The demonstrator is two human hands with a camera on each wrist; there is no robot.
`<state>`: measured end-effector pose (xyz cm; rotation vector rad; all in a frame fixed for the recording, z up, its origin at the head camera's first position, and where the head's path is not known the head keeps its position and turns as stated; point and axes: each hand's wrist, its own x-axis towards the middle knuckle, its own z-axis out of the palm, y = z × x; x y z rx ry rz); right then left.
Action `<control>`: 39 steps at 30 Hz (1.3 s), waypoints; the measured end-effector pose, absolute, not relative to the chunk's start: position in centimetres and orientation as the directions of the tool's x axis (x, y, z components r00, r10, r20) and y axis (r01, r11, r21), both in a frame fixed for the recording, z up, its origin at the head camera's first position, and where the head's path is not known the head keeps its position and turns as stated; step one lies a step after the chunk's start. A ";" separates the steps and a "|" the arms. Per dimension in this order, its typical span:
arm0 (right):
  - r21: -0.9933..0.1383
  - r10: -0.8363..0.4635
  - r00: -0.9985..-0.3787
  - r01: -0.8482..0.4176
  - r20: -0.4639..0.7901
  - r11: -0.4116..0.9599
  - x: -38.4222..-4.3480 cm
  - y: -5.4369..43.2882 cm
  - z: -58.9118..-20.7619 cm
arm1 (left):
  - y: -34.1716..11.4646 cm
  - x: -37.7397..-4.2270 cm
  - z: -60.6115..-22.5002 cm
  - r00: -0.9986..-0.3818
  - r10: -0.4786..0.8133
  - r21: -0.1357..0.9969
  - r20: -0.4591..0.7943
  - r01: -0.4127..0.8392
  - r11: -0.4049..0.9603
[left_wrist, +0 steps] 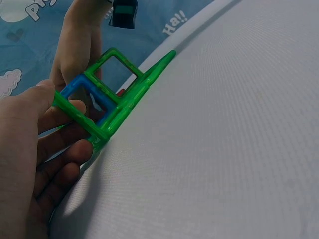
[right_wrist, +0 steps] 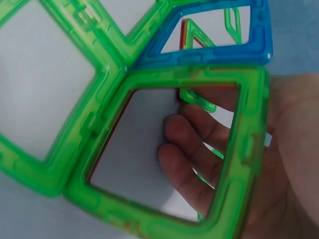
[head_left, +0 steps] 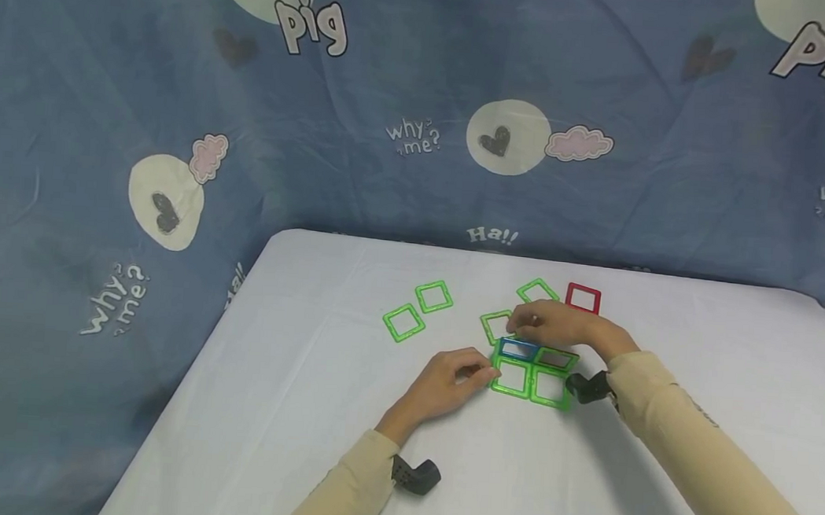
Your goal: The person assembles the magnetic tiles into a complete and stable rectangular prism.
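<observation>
Tile structure (head_left: 531, 381): on the tabletop (head_left: 268, 414), right of centre in the head view; green frames joined with a blue tile (right_wrist: 209, 56).
Left hand (head_left: 450, 382): fingers pinch the structure's left green edge.
Right hand (head_left: 560, 323): at the far side, fingers bent; cannot tell whether they grasp anything.
Handling: probably light, stiff, smooth plastic; joints likely part before the frames bend.
Best hold: outer rims, lightly, steadying the neighbouring panel.
</observation>
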<state>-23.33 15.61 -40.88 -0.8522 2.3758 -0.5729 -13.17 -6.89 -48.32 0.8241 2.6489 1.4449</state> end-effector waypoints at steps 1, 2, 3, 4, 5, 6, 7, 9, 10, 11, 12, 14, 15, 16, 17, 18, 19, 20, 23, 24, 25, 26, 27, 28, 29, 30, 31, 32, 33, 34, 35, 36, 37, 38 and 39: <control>-0.548 -0.675 -0.652 -0.443 -0.346 0.709 -23.3 15.7 -40.9 | -6.9 -13.1 -48.3 -0.861 0.452 0.786 0.232 0.440 0.435; -0.550 -0.675 -0.653 -0.443 -0.343 0.708 -23.4 15.9 -41.0 | -6.9 -13.1 -48.3 -0.861 0.452 0.784 0.234 0.442 0.436; -0.551 -0.669 -0.658 -0.435 -0.345 0.712 -23.4 16.0 -41.0 | -6.9 -13.1 -48.3 -0.861 0.451 0.784 0.233 0.441 0.436; -0.550 -0.663 -0.663 -0.428 -0.348 0.717 -23.4 16.2 -41.0 | -6.9 -13.1 -48.3 -0.861 0.451 0.782 0.234 0.442 0.439; -0.551 -0.660 -0.665 -0.423 -0.350 0.719 -23.4 16.4 -41.0 | -6.9 -13.1 -48.3 -0.861 0.451 0.781 0.234 0.443 0.441; -0.554 -0.658 -0.667 -0.419 -0.351 0.720 -23.5 16.5 -41.1 | -6.9 -13.1 -48.3 -0.862 0.450 0.781 0.234 0.442 0.441; -0.558 -0.655 -0.669 -0.412 -0.351 0.720 -23.5 16.7 -41.1 | -6.9 -13.1 -48.3 -0.863 0.449 0.782 0.232 0.440 0.441; -0.566 -0.650 -0.671 -0.399 -0.356 0.721 -23.5 17.0 -41.1 | -6.9 -13.1 -48.3 -0.862 0.449 0.780 0.234 0.442 0.442; -0.571 -0.650 -0.671 -0.395 -0.356 0.720 -23.5 17.2 -41.1 | -6.9 -13.1 -48.3 -0.861 0.450 0.779 0.237 0.445 0.441; -0.575 -0.650 -0.671 -0.392 -0.356 0.719 -23.6 17.3 -41.2 | -6.9 -13.2 -48.3 -0.861 0.450 0.780 0.238 0.445 0.439; -0.578 -0.650 -0.672 -0.388 -0.356 0.718 -23.6 17.5 -41.2 | -6.9 -13.2 -48.4 -0.861 0.450 0.783 0.238 0.444 0.436; -0.581 -0.654 -0.670 -0.393 -0.350 0.713 -23.6 17.8 -41.2 | -6.9 -13.2 -48.4 -0.861 0.450 0.787 0.236 0.441 0.431; -0.585 -0.661 -0.668 -0.398 -0.343 0.707 -23.6 17.9 -41.3 | -6.9 -13.2 -48.3 -0.861 0.450 0.788 0.235 0.440 0.431; -0.587 -0.663 -0.666 -0.401 -0.340 0.704 -23.6 18.1 -41.3 | -6.9 -13.2 -48.3 -0.862 0.450 0.789 0.234 0.439 0.431; -0.588 -0.662 -0.668 -0.399 -0.339 0.704 -23.6 18.3 -41.4 | -6.9 -13.2 -48.3 -0.862 0.450 0.789 0.234 0.439 0.430; -0.593 -0.665 -0.666 -0.399 -0.337 0.700 -23.6 18.5 -41.4 | -6.9 -13.2 -48.3 -0.862 0.450 0.789 0.233 0.438 0.430; -0.594 -0.667 -0.666 -0.401 -0.334 0.698 -23.6 18.6 -41.5 | -6.9 -13.2 -48.3 -0.862 0.450 0.789 0.233 0.438 0.431; -0.594 -0.669 -0.666 -0.404 -0.330 0.695 -23.6 18.8 -41.6 | -6.9 -13.2 -48.3 -0.862 0.450 0.785 0.235 0.441 0.434; -0.588 -0.660 -0.676 -0.401 -0.327 0.703 -23.5 19.2 -41.8 | -6.9 -13.2 -48.4 -0.862 0.447 0.782 0.237 0.443 0.439; -0.588 -0.665 -0.675 -0.409 -0.319 0.698 -23.5 19.3 -41.9 | -6.9 -13.2 -48.4 -0.864 0.446 0.783 0.236 0.440 0.439; -0.583 -0.663 -0.680 -0.413 -0.314 0.700 -23.5 19.4 -42.0 | -6.9 -13.2 -48.4 -0.864 0.446 0.782 0.236 0.441 0.440; -0.579 -0.662 -0.682 -0.417 -0.309 0.700 -23.5 19.5 -42.0 | -6.9 -13.2 -48.4 -0.864 0.446 0.780 0.235 0.441 0.443; -0.575 -0.658 -0.688 -0.418 -0.306 0.704 -23.4 19.6 -42.0 | -6.9 -13.2 -48.4 -0.865 0.445 0.781 0.233 0.439 0.444; -0.567 -0.659 -0.689 -0.427 -0.300 0.704 -23.3 19.7 -42.1 | -6.9 -13.2 -48.4 -0.865 0.445 0.782 0.231 0.437 0.444; -0.558 -0.659 -0.692 -0.434 -0.295 0.707 -23.3 19.8 -42.1 | -6.9 -13.2 -48.4 -0.866 0.445 0.783 0.229 0.435 0.444; -0.547 -0.661 -0.693 -0.447 -0.289 0.708 -23.3 19.8 -42.1 | -6.9 -13.2 -48.4 -0.866 0.445 0.783 0.229 0.435 0.445; -0.533 -0.655 -0.698 -0.452 -0.288 0.715 -23.2 19.9 -42.1 | -6.9 -13.2 -48.4 -0.866 0.445 0.781 0.229 0.436 0.447; -0.522 -0.655 -0.700 -0.459 -0.287 0.719 -23.2 19.9 -42.1 | -6.9 -13.2 -48.4 -0.866 0.445 0.781 0.228 0.436 0.447; -0.512 -0.654 -0.700 -0.466 -0.285 0.722 -23.1 20.0 -42.1 | -6.9 -13.2 -48.5 -0.867 0.444 0.781 0.228 0.435 0.448; -0.503 -0.656 -0.699 -0.474 -0.284 0.723 -23.1 20.1 -42.1 | -6.9 -13.2 -48.5 -0.867 0.443 0.782 0.227 0.434 0.448; -0.498 -0.652 -0.702 -0.473 -0.285 0.727 -23.0 20.2 -42.1 | -6.9 -13.2 -48.5 -0.868 0.443 0.782 0.226 0.433 0.449; -0.493 -0.643 -0.708 -0.464 -0.292 0.735 -23.0 20.2 -42.1 | -6.9 -13.2 -48.5 -0.868 0.443 0.783 0.226 0.432 0.448; -0.492 -0.635 -0.714 -0.456 -0.295 0.742 -22.9 20.3 -42.0 | -6.9 -13.2 -48.5 -0.868 0.443 0.783 0.225 0.432 0.448; -0.494 -0.630 -0.718 -0.450 -0.296 0.744 -22.8 20.4 -42.0 | -6.9 -13.2 -48.5 -0.868 0.442 0.783 0.226 0.432 0.448; -0.497 -0.628 -0.722 -0.446 -0.291 0.744 -22.8 20.6 -41.9 | -6.9 -13.1 -48.5 -0.869 0.441 0.784 0.224 0.430 0.448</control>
